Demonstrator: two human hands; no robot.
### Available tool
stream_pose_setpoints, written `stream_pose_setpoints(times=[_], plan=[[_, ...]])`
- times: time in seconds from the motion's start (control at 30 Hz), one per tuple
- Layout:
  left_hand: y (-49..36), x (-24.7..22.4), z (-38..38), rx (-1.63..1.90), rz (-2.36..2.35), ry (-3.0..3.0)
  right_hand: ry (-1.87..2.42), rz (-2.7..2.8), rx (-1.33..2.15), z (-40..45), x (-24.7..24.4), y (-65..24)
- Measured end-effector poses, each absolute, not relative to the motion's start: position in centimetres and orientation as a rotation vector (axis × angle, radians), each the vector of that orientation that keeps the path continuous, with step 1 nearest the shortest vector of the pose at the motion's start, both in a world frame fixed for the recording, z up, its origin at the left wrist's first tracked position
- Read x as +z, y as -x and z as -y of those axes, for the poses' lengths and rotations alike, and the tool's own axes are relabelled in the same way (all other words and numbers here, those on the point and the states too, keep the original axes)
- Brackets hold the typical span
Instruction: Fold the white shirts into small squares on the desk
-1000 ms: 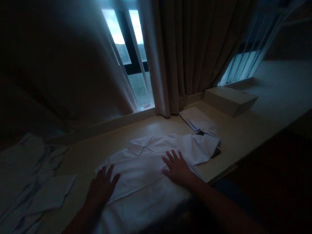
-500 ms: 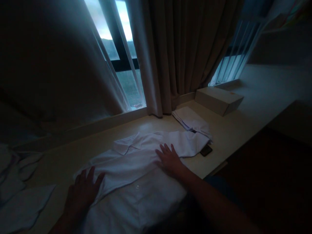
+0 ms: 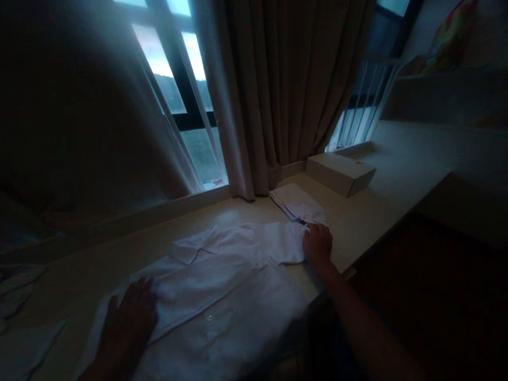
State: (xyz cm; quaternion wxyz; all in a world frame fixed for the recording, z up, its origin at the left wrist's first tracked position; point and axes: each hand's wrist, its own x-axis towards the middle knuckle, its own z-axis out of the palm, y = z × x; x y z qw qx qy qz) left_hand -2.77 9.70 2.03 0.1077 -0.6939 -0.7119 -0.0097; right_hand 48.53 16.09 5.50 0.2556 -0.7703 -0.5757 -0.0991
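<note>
A white collared shirt is spread over the counter, its lower part reaching down over the front edge. My left hand lies flat on the shirt's left side, fingers stretched out. At the end of the sleeve on the right, my right hand has its fingers curled over the fabric. Just behind that hand sits a stack of folded white cloth. One small button shows on the shirt front. The dark object by the sleeve is mostly hidden now.
More white garments lie at the left end of the counter. A closed pale box stands farther back on the right. Long curtains hang at the window behind. The counter's front edge drops to a dark floor.
My right hand has moved right, from lying flat on the shirt's chest to the sleeve end, and its fingers have curled. My left hand stays on the shirt. The view has shifted somewhat.
</note>
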Motion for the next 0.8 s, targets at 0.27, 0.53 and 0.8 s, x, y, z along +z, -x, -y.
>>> stream_pose_setpoints(times=[0.27, 0.53, 0.8], plan=[[-17.1, 1.9, -11.3, -0.344, 1.659, 2.552, 2.191, 1.558, -0.265, -19.6, 5.9, -50.7], [-25.0, -0.5, -11.6, -0.418, 1.778, 2.626, 2.258, 1.725, -0.315, -22.3, 6.2, -50.6], [-25.0, -0.1, -10.9, -0.421, 1.814, 2.633, 1.665, 1.566, -0.312, -21.9, 14.2, -44.6]])
